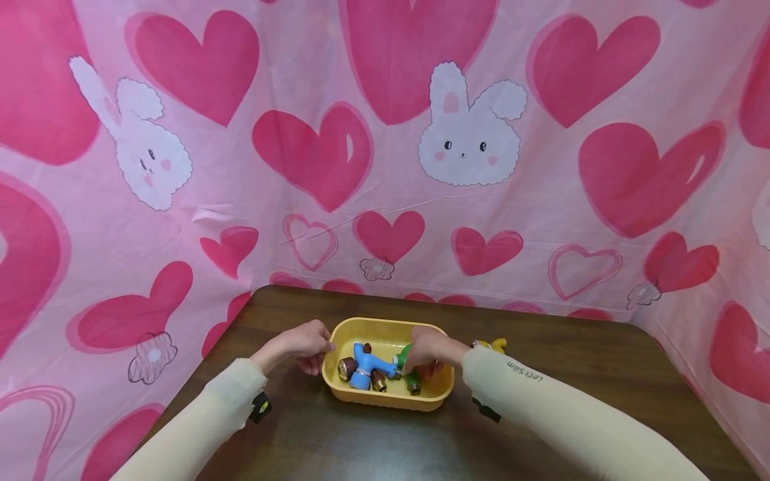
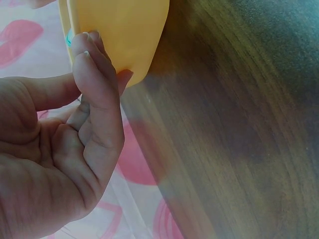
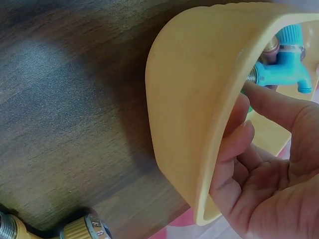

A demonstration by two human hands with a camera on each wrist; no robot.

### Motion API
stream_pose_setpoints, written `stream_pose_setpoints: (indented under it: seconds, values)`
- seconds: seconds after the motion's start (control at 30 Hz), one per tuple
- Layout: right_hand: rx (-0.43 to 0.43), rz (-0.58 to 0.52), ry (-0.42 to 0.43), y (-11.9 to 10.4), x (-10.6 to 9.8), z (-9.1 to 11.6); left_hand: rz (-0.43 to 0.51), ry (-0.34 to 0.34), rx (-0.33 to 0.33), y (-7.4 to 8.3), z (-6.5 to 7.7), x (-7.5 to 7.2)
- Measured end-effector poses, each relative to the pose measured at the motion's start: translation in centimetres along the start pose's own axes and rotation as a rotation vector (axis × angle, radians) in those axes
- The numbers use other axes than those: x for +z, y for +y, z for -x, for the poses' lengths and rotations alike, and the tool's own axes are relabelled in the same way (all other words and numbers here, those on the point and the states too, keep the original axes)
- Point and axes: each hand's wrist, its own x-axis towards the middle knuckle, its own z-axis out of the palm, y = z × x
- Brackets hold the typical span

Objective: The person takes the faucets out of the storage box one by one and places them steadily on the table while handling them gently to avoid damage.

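A yellow plastic tray (image 1: 385,401) sits on the table, holding several toy-like taps and brown fittings. My left hand (image 1: 307,344) pinches its left rim, thumb on the rim and fingers against the outer wall (image 2: 119,35). Inside the right end, my right hand (image 1: 428,349) has its fingers curled round a green tap (image 1: 412,381), which they partly cover. Beside it lies a blue tap (image 1: 363,364), also visible in the right wrist view as a blue spout and knob (image 3: 284,73). A brown knob-shaped fitting (image 1: 346,368) and a smaller brown fitting (image 1: 378,381) lie near the blue tap.
To the right of the tray, a yellow tap (image 1: 498,345) lies on the table, partly behind the right forearm; its knob (image 3: 82,230) appears in the right wrist view. The dark wooden table (image 1: 289,434) backs onto a pink heart-patterned curtain (image 1: 397,174).
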Motion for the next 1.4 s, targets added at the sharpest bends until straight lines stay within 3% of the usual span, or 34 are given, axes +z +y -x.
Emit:
stream_pose_setpoints:
  seconds: [0.23,0.5,0.77,1.4]
  values:
    - [-0.004,0.042,0.022,-0.2,0.2,-0.2,0.004,-0.001,0.009,0.0,0.1,0.0]
    - [0.034,-0.001,0.035,0.0,0.7,-0.5,0.007,-0.005,0.009,-0.1,0.1,0.1]
    - [0.002,0.029,0.063,0.3,1.2,-0.9,0.01,-0.006,0.02,-0.1,0.0,0.0]
    - [-0.023,-0.012,0.098,0.5,1.6,-0.3,-0.002,0.001,0.008,-0.1,0.0,0.1]
